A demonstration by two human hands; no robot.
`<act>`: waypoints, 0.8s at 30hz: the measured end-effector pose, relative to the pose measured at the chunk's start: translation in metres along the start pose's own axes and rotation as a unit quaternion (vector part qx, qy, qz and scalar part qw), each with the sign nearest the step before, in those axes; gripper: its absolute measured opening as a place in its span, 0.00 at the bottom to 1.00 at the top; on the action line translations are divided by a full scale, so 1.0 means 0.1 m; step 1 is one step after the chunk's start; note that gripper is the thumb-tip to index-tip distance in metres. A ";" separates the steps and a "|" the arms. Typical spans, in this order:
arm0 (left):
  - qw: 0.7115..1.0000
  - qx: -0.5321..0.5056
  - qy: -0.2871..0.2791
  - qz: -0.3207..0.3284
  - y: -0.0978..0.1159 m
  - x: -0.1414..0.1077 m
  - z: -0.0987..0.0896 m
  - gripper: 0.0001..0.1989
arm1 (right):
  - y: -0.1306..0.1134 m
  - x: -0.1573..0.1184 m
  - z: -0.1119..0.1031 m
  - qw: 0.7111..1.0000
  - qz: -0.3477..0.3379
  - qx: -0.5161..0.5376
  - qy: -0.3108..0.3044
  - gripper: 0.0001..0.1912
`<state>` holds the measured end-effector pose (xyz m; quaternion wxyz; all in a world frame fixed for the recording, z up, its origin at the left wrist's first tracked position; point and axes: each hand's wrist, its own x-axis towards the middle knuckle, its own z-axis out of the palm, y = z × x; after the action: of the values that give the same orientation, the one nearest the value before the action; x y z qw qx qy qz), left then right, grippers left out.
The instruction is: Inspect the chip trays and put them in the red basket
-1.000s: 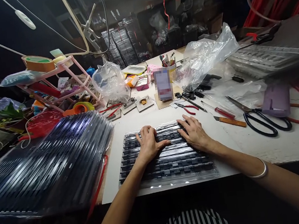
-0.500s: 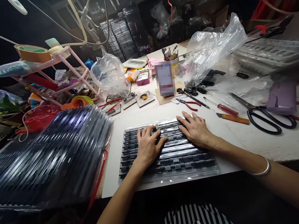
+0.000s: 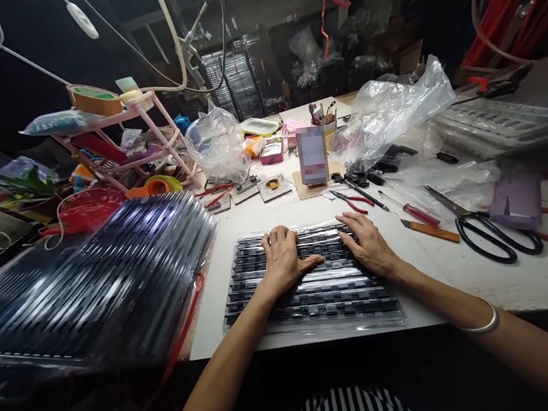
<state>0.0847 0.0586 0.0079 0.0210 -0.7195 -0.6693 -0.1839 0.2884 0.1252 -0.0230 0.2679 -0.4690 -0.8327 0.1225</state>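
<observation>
Clear plastic tray (image 3: 317, 328) of black parts (image 3: 323, 309) sits right under both hands. Left hand (image 3: 282, 257) has its thumb splayed, right hand (image 3: 370, 244) fingers spread, neither pinching. Looks like press-and-steady; next move probably needs even pressure. Too glossy to tell if it's covered tbh.

The left hand (image 3: 282, 257) and right hand (image 3: 368, 244) hide parts of the clear plastic tray (image 3: 327, 327), whose black pieces (image 3: 323, 309) are too small to identify, and probably a phone (image 3: 312, 156) is pixelated.
</observation>
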 end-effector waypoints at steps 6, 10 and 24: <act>1.000 -0.008 -0.015 0.010 0.00 -0.03 -0.02 0.28 | -0.01 -0.01 0.04 0.999 0.013 -0.026 -0.033 0.24; 0.996 -0.011 -0.074 0.043 -0.09 -0.15 -0.09 0.20 | -0.02 -0.02 0.04 0.996 0.028 -0.056 -0.063 0.24; 0.993 0.028 -0.118 0.014 -0.35 -0.30 -0.10 0.33 | -0.41 -0.02 -0.04 0.948 -0.217 -0.093 -0.215 0.39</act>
<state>0.0474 0.0307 0.0008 -0.0351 -0.7444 -0.6621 -0.0787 0.2621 0.1018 -0.0017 0.0578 -0.2620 -0.9599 0.0816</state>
